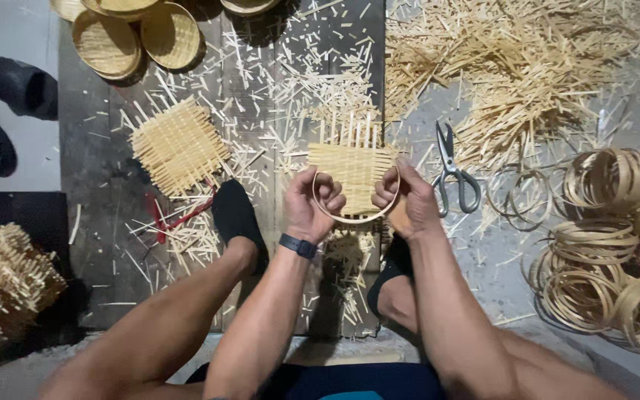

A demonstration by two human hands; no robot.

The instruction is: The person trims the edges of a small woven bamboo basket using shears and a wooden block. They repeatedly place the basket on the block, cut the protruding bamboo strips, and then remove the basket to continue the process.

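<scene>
My left hand [309, 204] and my right hand [405, 198] together hold a thin bamboo ring [353, 219] and a flat woven bamboo mat [350, 164]. The mat lies against the ring, its loose strip ends sticking up at the far side. Both hands grip the ring's rim, left and right. A dark band sits on my left wrist. My feet in black socks rest on the floor below the hands.
Scissors [450, 174] lie right of the hands. Several bamboo rings [609, 244] pile at the right. Another woven mat [178, 146] lies to the left, finished small baskets [131, 33] at top left, loose strips [512, 67] at top right, stacked mats [1, 278] far left.
</scene>
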